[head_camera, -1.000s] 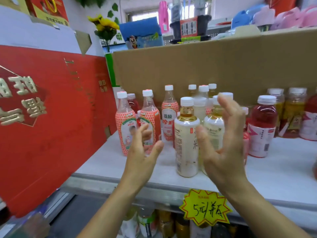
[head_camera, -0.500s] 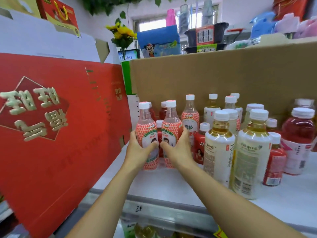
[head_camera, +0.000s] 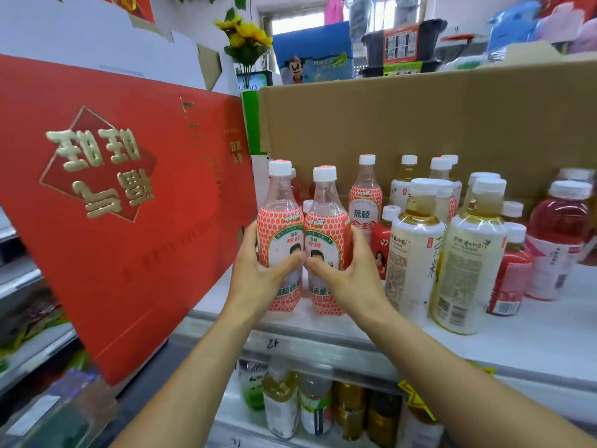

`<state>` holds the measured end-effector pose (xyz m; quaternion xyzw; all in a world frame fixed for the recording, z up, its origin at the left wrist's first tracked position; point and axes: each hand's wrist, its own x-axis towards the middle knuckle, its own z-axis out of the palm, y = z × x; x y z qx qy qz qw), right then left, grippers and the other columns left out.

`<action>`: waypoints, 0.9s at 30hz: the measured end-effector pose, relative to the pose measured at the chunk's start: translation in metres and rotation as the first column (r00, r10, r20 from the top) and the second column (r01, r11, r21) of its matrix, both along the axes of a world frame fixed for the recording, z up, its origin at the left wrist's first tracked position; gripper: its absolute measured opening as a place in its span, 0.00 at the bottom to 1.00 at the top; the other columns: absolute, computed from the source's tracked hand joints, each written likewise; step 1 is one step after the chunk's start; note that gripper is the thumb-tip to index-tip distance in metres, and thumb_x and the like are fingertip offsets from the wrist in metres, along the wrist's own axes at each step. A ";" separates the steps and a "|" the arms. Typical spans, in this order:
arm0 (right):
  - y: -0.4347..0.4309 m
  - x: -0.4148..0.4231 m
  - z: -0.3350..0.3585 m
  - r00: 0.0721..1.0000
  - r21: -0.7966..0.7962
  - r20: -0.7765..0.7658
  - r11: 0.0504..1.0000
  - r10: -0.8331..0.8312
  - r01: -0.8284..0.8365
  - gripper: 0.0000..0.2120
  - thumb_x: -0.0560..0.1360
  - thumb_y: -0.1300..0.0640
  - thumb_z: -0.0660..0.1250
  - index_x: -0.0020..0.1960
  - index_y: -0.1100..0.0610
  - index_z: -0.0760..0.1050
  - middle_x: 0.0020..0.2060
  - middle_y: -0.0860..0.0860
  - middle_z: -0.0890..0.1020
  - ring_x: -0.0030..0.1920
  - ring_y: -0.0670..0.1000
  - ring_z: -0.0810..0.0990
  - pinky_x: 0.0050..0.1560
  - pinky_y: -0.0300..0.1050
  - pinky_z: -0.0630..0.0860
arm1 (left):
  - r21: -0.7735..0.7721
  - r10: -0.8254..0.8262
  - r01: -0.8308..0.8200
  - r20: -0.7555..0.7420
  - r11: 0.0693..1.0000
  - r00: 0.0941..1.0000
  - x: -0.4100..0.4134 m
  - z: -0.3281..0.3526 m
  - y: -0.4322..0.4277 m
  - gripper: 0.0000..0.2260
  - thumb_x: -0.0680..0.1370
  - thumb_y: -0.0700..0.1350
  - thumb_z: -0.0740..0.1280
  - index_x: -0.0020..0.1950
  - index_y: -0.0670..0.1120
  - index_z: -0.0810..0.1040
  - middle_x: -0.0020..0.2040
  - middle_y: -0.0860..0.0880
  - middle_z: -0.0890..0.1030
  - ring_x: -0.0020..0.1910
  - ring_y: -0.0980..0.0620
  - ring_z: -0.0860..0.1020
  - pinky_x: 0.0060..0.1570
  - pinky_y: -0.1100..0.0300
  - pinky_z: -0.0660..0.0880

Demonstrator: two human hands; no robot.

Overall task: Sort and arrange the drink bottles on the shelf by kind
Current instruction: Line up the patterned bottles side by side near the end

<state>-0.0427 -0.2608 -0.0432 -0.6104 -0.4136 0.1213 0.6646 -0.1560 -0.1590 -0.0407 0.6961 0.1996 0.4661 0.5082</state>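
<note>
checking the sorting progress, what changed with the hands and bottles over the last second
Both hands went from open and empty to closing on the two lychee bottles: left hand on the left bottle, right hand on the right bottle, pressed side by side. The tea bottles stayed put.

A white shelf (head_camera: 533, 344) with a metal front edge runs across the shop. Behind it stands a brown cardboard wall (head_camera: 420, 118); to the left leans a big red box (head_camera: 113, 221) with gold characters. Further back, a bright window (head_camera: 297, 22) lets in daylight, with yellow flowers (head_camera: 245, 37) beside a blue box (head_camera: 313, 59).
</note>
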 end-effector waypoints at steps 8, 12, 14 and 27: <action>-0.083 -0.031 0.013 0.997 0.032 0.077 0.999 -0.006 0.004 0.26 0.70 0.55 0.77 0.59 0.37 0.68 0.48 0.39 0.82 0.47 0.36 0.82 0.44 0.31 0.78 | 0.029 0.044 -0.045 0.038 0.999 0.998 -0.047 0.007 -0.078 0.22 0.74 0.40 0.75 0.63 0.54 0.73 0.51 0.57 0.84 0.50 0.59 0.83 0.45 0.66 0.80; -0.139 -0.030 0.000 0.997 -0.018 0.074 1.000 -0.021 0.023 0.31 0.70 0.55 0.77 0.66 0.41 0.66 0.52 0.38 0.79 0.48 0.31 0.79 0.40 0.23 0.74 | -0.085 0.019 -0.017 0.017 0.996 1.000 -0.050 -0.019 -0.126 0.23 0.73 0.41 0.75 0.64 0.54 0.73 0.52 0.56 0.84 0.51 0.56 0.83 0.52 0.54 0.80; -0.167 -0.027 -0.008 0.997 -0.061 0.063 0.997 -0.042 0.046 0.32 0.70 0.55 0.77 0.68 0.44 0.66 0.52 0.39 0.80 0.48 0.32 0.79 0.39 0.25 0.75 | -0.116 -0.016 0.016 0.001 0.993 1.000 -0.045 -0.030 -0.152 0.22 0.74 0.40 0.74 0.63 0.55 0.73 0.51 0.58 0.84 0.50 0.58 0.83 0.50 0.57 0.80; -0.401 -0.003 -0.046 0.961 -0.138 0.034 0.951 -0.273 0.275 0.27 0.68 0.56 0.78 0.62 0.48 0.69 0.47 0.45 0.83 0.43 0.39 0.82 0.39 0.30 0.77 | -0.162 -0.205 0.197 -0.033 0.967 0.978 0.007 -0.062 -0.361 0.20 0.73 0.42 0.75 0.59 0.59 0.74 0.49 0.60 0.84 0.49 0.61 0.83 0.50 0.58 0.79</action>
